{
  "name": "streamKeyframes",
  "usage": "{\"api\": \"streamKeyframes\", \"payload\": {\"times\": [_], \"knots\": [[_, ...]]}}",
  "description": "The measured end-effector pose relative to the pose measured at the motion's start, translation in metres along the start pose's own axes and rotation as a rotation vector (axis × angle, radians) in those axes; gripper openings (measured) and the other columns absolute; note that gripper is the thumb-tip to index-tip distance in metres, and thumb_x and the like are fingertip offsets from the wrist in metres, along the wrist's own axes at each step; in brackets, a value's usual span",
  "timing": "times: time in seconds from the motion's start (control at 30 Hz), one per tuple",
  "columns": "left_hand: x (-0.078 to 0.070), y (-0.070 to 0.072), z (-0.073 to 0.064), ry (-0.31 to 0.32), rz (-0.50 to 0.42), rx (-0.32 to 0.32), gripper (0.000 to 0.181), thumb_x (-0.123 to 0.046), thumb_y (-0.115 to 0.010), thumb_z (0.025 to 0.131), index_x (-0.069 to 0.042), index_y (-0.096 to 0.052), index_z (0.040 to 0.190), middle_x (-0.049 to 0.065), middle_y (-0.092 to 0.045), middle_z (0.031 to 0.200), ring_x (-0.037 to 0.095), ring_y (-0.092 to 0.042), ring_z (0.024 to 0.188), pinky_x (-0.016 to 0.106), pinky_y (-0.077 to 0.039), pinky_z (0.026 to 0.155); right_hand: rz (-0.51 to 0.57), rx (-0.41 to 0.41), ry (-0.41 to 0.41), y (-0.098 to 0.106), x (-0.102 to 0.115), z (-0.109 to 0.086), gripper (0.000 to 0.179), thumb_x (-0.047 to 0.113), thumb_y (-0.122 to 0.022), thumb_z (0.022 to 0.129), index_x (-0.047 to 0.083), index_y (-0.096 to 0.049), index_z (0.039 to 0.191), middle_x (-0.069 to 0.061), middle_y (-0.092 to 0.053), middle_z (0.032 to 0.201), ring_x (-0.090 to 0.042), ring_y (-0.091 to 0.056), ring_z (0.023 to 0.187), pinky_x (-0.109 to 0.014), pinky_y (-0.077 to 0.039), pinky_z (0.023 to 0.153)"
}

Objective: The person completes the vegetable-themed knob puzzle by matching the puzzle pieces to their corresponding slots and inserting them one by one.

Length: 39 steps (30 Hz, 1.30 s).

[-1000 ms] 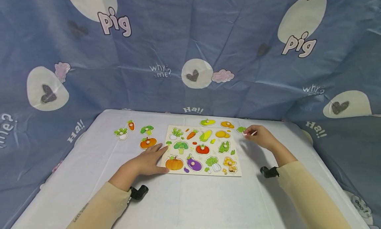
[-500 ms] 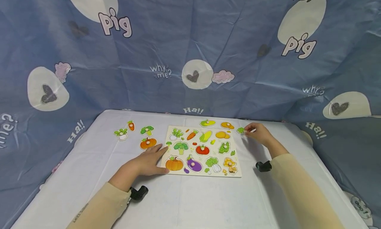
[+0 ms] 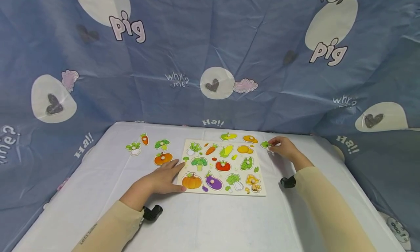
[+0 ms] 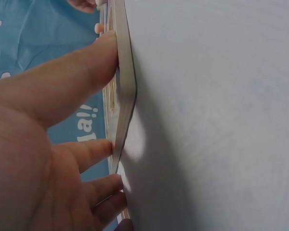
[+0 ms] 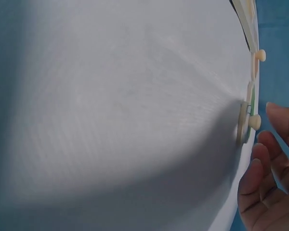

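Note:
A wooden vegetable puzzle board (image 3: pixel 205 188) lies mid-table. My left hand (image 3: pixel 165 177) rests at its left side, fingers along the side edge and thumb over the near edge; the left wrist view shows the thumb (image 4: pixel 94 65) on the board's edge. Beyond the board's far right corner lies a green and white leafy vegetable piece (image 3: pixel 264 144). My right hand (image 3: pixel 283 147) is right at it, partly covering it. In the right wrist view the thumb and fingers stand apart around the piece's knob (image 5: pixel 255 121), with a gap to it. Tomato (image 3: pixel 223 166), eggplant (image 3: pixel 213 182), asparagus (image 3: pixel 247 163) and mushroom (image 3: pixel 253 182) pieces sit in the board.
Left of the board lie turnip (image 3: pixel 133 148), carrot (image 3: pixel 144 138), broccoli (image 3: pixel 162 144) and pumpkin (image 3: pixel 163 158) pieces. Corn (image 3: pixel 228 136) and potato (image 3: pixel 250 139) pieces lie behind it. A blue printed cloth (image 3: pixel 183 55) rises at the back of the white-covered table (image 3: pixel 223 226).
My right hand and forearm have shifted slightly left, closer over the leafy piece. A white strip seen by the right fingers earlier no longer shows. My left hand stays put on the board.

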<state>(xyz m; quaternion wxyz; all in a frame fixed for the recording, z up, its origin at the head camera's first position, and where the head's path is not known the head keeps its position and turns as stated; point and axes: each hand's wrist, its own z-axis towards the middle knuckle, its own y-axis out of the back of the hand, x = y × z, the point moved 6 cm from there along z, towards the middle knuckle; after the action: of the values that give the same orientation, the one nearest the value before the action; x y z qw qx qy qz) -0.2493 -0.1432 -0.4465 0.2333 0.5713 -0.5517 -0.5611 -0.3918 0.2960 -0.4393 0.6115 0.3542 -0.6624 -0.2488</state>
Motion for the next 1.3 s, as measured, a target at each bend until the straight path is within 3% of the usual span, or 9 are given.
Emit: {"api": "streamKeyframes", "payload": {"times": [0.53, 0.8, 1.3], "knots": [[0.002, 0.001, 0.001, -0.006, 0.010, -0.005, 0.096, -0.058, -0.073, 0.083, -0.011, -0.033, 0.157, 0.022, -0.021, 0.163, 0.045, -0.019, 0.148, 0.065, -0.022, 0.115, -0.027, -0.022, -0.056, -0.010, -0.005, 0.012, 0.025, 0.007, -0.063, 0.097, -0.002, -0.064, 0.121, -0.018, -0.061, 0.111, -0.026, -0.057, 0.095, -0.034, -0.050, 0.077], [0.000, 0.000, 0.001, -0.010, -0.003, -0.013, 0.096, -0.057, -0.074, 0.083, -0.010, -0.034, 0.157, 0.022, -0.022, 0.163, 0.045, -0.020, 0.148, 0.065, -0.022, 0.115, -0.044, -0.006, -0.046, -0.011, -0.004, 0.013, 0.013, 0.006, -0.063, 0.097, 0.001, -0.066, 0.109, -0.018, -0.062, 0.111, -0.028, -0.056, 0.097, -0.038, -0.049, 0.081], [0.001, -0.001, 0.000, -0.003, -0.002, -0.016, 0.096, -0.056, -0.075, 0.082, -0.010, -0.035, 0.156, 0.021, -0.023, 0.162, 0.044, -0.020, 0.148, 0.063, -0.023, 0.115, -0.091, 0.071, 0.006, -0.015, 0.000, 0.002, 0.009, 0.007, -0.064, 0.097, 0.003, -0.067, 0.105, -0.012, -0.067, 0.102, -0.022, -0.058, 0.088, -0.034, -0.048, 0.075]]}}
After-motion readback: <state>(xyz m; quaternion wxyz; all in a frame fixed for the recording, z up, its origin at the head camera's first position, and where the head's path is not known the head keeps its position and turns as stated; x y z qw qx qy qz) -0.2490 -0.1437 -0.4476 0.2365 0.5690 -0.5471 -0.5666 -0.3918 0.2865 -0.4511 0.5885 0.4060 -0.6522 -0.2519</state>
